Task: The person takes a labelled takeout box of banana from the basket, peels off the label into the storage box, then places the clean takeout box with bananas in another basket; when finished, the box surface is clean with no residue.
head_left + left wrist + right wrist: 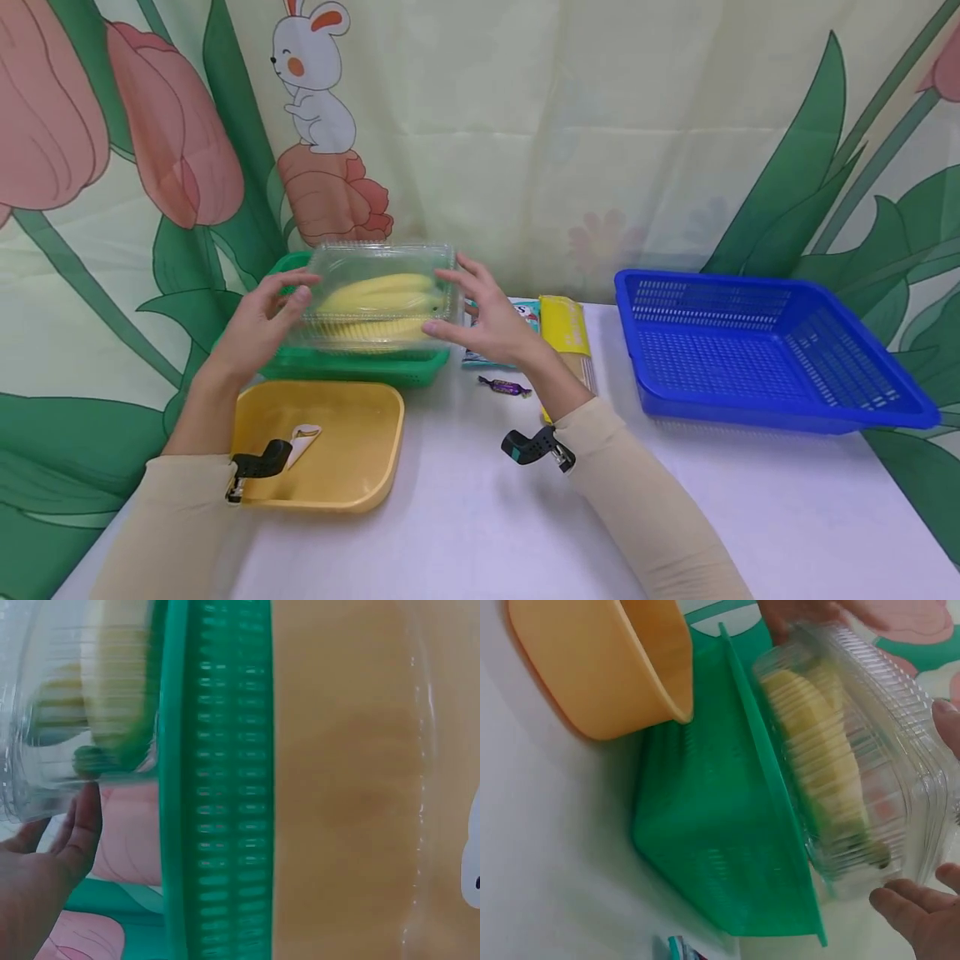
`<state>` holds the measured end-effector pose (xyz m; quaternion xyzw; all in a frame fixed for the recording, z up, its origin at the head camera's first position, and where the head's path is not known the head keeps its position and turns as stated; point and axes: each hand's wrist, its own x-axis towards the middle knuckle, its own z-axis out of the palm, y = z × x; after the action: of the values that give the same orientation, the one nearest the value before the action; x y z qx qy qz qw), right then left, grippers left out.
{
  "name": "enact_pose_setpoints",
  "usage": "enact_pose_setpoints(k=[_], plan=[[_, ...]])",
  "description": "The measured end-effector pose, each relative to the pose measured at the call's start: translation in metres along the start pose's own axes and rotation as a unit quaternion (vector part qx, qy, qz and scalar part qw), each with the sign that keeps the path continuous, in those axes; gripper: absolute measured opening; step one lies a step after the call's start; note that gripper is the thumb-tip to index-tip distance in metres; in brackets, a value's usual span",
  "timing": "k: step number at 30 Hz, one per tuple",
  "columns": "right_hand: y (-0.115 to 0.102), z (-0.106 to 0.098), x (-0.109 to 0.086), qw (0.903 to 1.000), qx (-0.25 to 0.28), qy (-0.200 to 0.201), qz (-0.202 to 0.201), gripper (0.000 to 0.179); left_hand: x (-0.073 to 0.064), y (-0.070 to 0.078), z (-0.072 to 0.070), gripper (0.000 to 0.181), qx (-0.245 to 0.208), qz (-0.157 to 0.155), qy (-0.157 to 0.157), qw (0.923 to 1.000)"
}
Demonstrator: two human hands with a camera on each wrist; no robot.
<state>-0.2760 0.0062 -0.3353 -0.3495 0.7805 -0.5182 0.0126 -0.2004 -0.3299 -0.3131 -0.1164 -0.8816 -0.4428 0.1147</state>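
A clear plastic clamshell box with yellow bananas inside is held over the green basket, tilted toward me in the head view. My left hand holds the box's left end, with fingertips against its wall in the left wrist view. At the other end my right hand grips the box, thumb on the near corner and fingers spread along the side. The right wrist view shows the box just above the basket rim. What lies inside the basket is mostly hidden.
In front of the basket stands a yellow tray holding a small white piece. Right of the basket lie a purple-wrapped candy, a teal snack bag and a yellow packet. A blue basket stands at the right.
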Motion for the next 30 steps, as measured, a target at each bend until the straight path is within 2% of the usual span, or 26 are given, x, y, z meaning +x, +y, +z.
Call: enact_pose_setpoints(k=[6,10,15,19,25,30], plan=[[-0.002,0.007,0.009,0.9997,-0.022,-0.008,0.004,0.075,0.003,-0.005,-0.006,0.05,-0.002,-0.043,0.008,0.999],[-0.005,0.01,0.012,0.9987,-0.045,-0.016,0.018,0.078,0.008,-0.007,-0.011,0.049,0.016,-0.067,0.005,0.9976],[-0.001,0.015,0.016,0.9946,-0.092,-0.033,0.037,0.078,0.014,-0.013,-0.016,0.045,0.033,-0.073,0.005,0.9968],[0.008,0.02,0.016,0.992,-0.107,-0.043,0.05,0.077,0.017,-0.022,-0.016,0.045,0.034,-0.07,-0.026,0.9966],[0.018,0.027,0.02,0.9929,-0.102,-0.042,0.044,0.07,0.02,-0.031,-0.019,0.05,0.028,-0.107,-0.082,0.9905],[0.024,0.029,0.022,0.9919,-0.108,-0.045,0.051,0.065,0.025,-0.038,-0.018,0.051,0.017,-0.117,-0.109,0.987]])
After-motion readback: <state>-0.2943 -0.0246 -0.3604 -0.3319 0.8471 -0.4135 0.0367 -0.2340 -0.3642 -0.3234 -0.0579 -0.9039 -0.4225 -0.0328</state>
